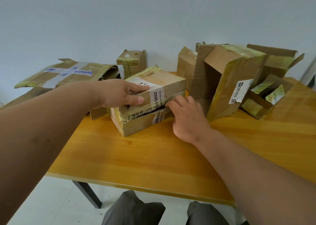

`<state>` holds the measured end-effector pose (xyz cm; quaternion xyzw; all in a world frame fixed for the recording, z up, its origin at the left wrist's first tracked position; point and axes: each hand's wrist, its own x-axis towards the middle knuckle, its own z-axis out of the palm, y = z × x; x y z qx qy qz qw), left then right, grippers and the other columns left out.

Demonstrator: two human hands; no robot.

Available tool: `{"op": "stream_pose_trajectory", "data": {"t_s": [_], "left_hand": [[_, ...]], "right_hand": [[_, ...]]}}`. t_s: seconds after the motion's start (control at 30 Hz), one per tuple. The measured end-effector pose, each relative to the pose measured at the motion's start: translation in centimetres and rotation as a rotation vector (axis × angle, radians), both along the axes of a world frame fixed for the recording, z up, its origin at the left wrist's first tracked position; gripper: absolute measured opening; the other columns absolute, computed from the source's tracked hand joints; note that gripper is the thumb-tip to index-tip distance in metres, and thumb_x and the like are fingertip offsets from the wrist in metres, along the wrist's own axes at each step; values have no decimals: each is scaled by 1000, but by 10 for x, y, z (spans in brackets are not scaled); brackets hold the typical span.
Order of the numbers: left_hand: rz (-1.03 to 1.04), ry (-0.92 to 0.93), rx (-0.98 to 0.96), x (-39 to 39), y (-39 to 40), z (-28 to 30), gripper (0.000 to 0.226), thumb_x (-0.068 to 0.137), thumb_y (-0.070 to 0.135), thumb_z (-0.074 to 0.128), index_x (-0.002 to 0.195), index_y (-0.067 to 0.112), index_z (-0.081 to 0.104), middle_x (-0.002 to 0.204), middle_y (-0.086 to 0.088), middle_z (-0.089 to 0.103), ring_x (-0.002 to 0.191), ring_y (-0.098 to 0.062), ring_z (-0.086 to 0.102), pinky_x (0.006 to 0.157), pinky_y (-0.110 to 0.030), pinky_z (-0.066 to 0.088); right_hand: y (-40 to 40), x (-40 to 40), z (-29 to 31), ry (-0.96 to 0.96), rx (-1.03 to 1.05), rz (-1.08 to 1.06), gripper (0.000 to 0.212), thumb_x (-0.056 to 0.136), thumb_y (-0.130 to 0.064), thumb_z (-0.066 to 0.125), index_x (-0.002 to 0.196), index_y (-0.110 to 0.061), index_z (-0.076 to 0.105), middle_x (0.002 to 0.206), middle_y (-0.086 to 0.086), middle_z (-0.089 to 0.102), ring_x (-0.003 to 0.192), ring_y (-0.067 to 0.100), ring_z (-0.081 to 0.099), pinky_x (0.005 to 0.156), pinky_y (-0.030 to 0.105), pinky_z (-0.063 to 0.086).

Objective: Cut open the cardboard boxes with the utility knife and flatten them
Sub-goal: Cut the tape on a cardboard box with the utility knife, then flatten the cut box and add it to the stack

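Cardboard box (150, 101) in hand sits near the middle of the orange wooden table (153, 156), sealed with yellowish tape and already split along a dark slit across its near face. The person's left hand (119, 94) grips the upper near edge of it, thumb on the front and fingers curled over the top. The right hand (186, 118) is at the slit, fingers curled toward the gap and partly blurred; whether it holds anything I cannot tell, and no utility knife shows anywhere I can see.

Risks, as I judge them: if a blade is tucked in that right hand, the left thumb sits close to the line of the cut and could be nicked. If the person is only tearing, the tape may hold and the box could jerk or slide toward the table's near edge. The opened boxes (236, 81) crowded just beside it on the right could be knocked over.

Writing: a white strip label (156, 94) wrapped over the box reads "0-5552" and "MELLY TO-FU", with "400" and some Chinese characters printed on the tape below. A white shipping label (239, 92) on the tilted box to the right carries a code square, too small to read. A flattened box (65, 74) at the left bears blue-printed tape, illegible.
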<state>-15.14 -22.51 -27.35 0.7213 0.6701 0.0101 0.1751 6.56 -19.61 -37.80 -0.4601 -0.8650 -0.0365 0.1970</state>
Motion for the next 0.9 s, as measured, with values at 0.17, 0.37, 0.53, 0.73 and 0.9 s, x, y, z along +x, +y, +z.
{"op": "stream_pose_trajectory", "data": {"t_s": [0.17,0.37,0.53,0.73,0.9], "left_hand": [[2,-56,23,-3,-1,5,49,96,48,46,143,52,33,139,4,49,112,-14,46,93,-31,33],[15,-110,117,-9,-7,8,48,100,42,42,143,56,26,136,3,51,116,-21,51,100,-41,42],[-139,440,598,1,-23,-5,52,101,42,34,147,47,12,149,4,35,132,-26,36,107,-51,32],[-116,721,653,10,-43,-30,108,74,73,57,150,37,-11,151,-2,20,133,-28,27,106,-45,32],[-92,642,689,12,-55,-22,85,87,51,53,154,35,2,142,-1,31,123,-26,32,98,-41,39]], "right_hand": [[-12,11,-13,-43,-22,16,23,97,-31,55,119,-32,61,122,-10,51,118,21,38,105,42,30],[-26,6,-4,85,88,65,12,99,-25,53,99,-25,65,107,-8,64,105,19,55,98,42,32],[-34,8,3,190,150,79,11,97,-24,56,94,-26,66,96,-10,63,95,15,56,93,39,33],[-52,10,-8,235,82,52,8,95,-22,59,91,-24,66,96,-11,60,96,15,53,90,39,34],[-64,13,-6,256,67,39,11,96,-24,58,94,-24,69,100,-10,62,99,14,53,92,39,35]]}}
